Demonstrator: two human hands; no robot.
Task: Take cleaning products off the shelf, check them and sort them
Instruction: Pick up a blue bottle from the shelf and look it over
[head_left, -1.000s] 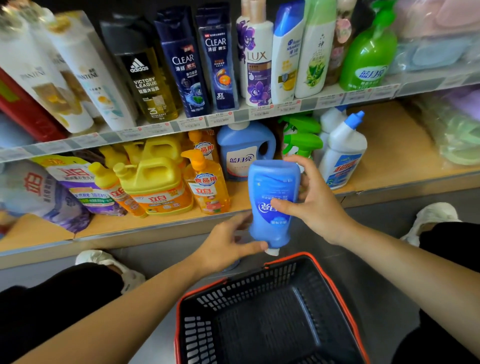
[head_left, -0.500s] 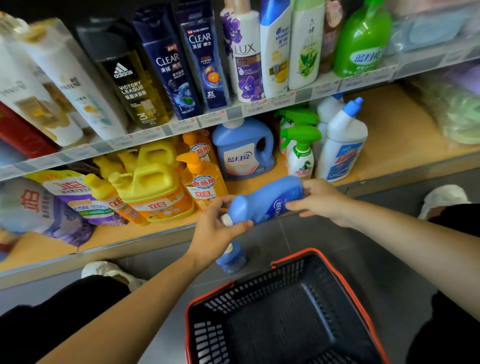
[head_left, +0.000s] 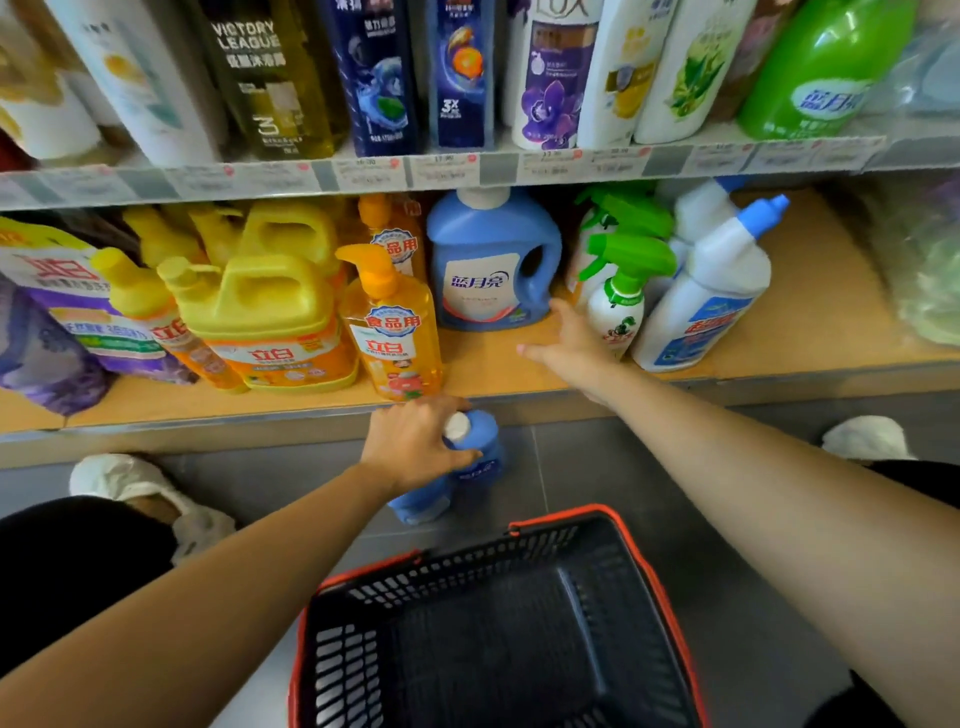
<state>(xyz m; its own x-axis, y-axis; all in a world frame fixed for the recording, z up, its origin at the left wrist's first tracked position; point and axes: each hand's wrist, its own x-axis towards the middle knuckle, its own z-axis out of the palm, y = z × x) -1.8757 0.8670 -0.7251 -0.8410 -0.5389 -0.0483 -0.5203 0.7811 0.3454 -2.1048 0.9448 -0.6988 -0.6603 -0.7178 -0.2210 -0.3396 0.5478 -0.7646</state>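
While the left hand (head_left: 415, 447) is gripping a small blue bottle (head_left: 480, 460), its fingers are curling round the neck just under the white cap (head_left: 457, 426). That bottle is standing low in front of the edge of the lower shelf (head_left: 810, 312), above the grey floor (head_left: 613, 467); whether its base is touching the floor cannot be told. A second blue shape (head_left: 421, 506) is showing just beneath the left wrist, too hidden to identify.

The right hand (head_left: 571, 353) is reaching over the lower shelf with its fingers (head_left: 560, 313) spread out straight and holding nothing. It is hovering between the big blue detergent jug (head_left: 493, 270) and the green spray bottle (head_left: 618, 306), with one fingertip just beside the jug's lower corner.

Yellow jugs (head_left: 270, 312) and an orange pump bottle (head_left: 395, 332) are standing left of the blue jug, and a white bottle with a blue cap (head_left: 711, 301) is leaning to the right of the spray bottle. Shampoo bottles are lining the upper shelf (head_left: 493, 169). A black basket with a red rim (head_left: 654, 587) is sitting on the floor between the forearms, just beside the blue bottle.
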